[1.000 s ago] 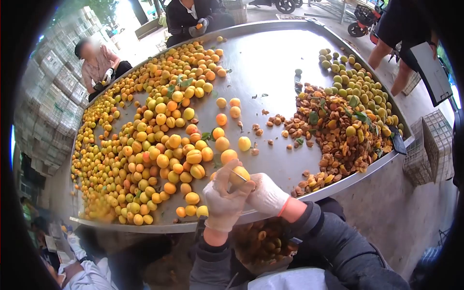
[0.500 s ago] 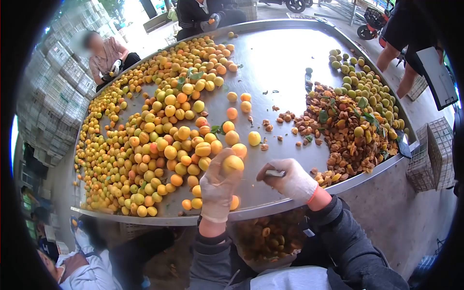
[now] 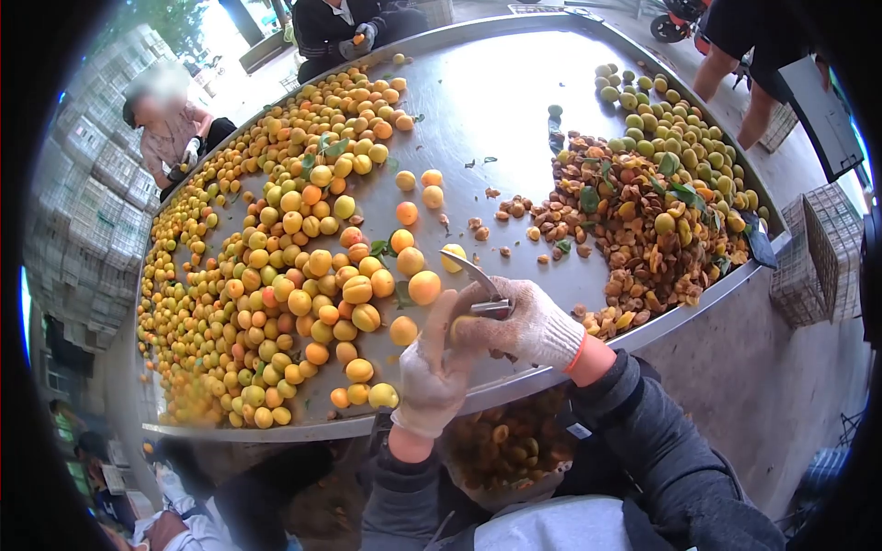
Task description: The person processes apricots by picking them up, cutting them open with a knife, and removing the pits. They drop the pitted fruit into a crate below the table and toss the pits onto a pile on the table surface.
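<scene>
The right hand (image 3: 537,323) clamps the curved knife (image 3: 474,271), probably light and stiff, best held by its handle (image 3: 492,310); the left hand (image 3: 430,378) (grip unclear) is beside it.

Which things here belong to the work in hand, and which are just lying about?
Likely in use:
- right hand, gripping curved knife
- left hand
- whole apricots
- metal table
- heap of cut pieces

Likely just about:
- loose leaves
- plastic crates, right
- red scooter, partly visible
</scene>
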`<state>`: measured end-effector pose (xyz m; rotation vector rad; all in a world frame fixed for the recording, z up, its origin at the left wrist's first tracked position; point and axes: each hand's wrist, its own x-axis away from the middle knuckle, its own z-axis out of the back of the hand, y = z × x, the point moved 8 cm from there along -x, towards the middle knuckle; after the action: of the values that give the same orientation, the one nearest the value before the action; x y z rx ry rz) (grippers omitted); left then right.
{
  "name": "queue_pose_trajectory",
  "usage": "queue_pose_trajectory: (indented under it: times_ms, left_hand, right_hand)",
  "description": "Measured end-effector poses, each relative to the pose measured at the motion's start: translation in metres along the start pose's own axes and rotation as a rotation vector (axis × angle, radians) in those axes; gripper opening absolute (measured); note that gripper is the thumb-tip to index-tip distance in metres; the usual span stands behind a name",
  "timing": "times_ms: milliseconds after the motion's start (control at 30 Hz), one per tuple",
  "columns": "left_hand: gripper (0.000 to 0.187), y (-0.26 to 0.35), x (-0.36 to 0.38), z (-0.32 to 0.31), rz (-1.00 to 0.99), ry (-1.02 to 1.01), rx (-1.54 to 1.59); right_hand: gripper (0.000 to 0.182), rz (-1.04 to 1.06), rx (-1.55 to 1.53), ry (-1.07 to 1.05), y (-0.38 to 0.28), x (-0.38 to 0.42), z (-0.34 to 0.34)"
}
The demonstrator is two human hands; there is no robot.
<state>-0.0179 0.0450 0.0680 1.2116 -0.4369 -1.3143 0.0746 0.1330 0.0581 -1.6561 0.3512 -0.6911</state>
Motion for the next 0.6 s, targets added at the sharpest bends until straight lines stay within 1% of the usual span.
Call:
queue_pose_trajectory:
  times_ms: [33,100,133,200,267,300,333,367,400,467,500,533,567,600]
  left_hand:
    - [0.049,-0.005,0.002,0.000,0.001,-0.003,-0.001]
    - [0.042,-0.038,0.007,0.012,0.246,0.202,0.283]
    - [0.042,-0.037,0.008,0.013,0.246,0.205,0.280]
    - [0.046,-0.032,0.006,0.019,0.253,0.287,0.425]
    - [0.049,-0.038,0.010,0.021,0.341,0.315,0.581]
    - [0.049,-0.050,0.013,0.021,0.427,0.330,0.730]
    - [0.050,-0.054,0.014,0.021,0.467,0.339,0.805]
    - [0.050,-0.058,0.016,0.021,0.509,0.352,0.880]
    - [0.053,-0.058,0.017,0.017,0.569,0.310,0.914]
    - [0.056,-0.059,0.019,0.013,0.638,0.267,0.945]
    - [0.057,-0.058,0.018,0.008,0.661,0.241,0.986]
    - [0.057,-0.057,0.019,0.002,0.684,0.213,1.027]
    - [0.057,-0.058,0.020,-0.001,0.689,0.211,1.029]
    - [0.058,-0.059,0.021,-0.007,0.719,0.162,0.975]
  right_hand:
    - [0.033,-0.050,-0.017,0.003,0.002,0.001,-0.001]
    - [0.031,-0.007,-0.032,0.005,0.009,0.001,-0.003]
    - [0.028,0.035,-0.045,0.006,0.009,0.001,-0.004]
    - [0.028,0.004,-0.066,-0.001,0.008,0.003,-0.001]
    - [0.028,-0.035,-0.088,-0.007,0.006,0.007,0.002]
    - [0.027,-0.073,-0.102,-0.033,0.007,0.010,0.003]
    - [0.025,-0.111,-0.114,-0.059,0.007,0.012,0.002]
    - [0.021,-0.119,-0.042,-0.158,0.008,0.016,-0.006]
    - [0.021,-0.120,-0.041,-0.163,0.021,0.013,-0.006]
    - [0.019,0.393,0.478,-0.175,0.020,0.007,-0.012]
    - [0.020,0.365,0.611,-0.013,0.018,0.003,0.000]
    - [0.013,0.195,0.310,0.134,0.013,0.004,0.013]
    - [0.010,0.110,0.067,0.197,0.002,0.009,0.022]
    - [0.008,0.028,-0.174,0.260,-0.001,0.011,0.030]
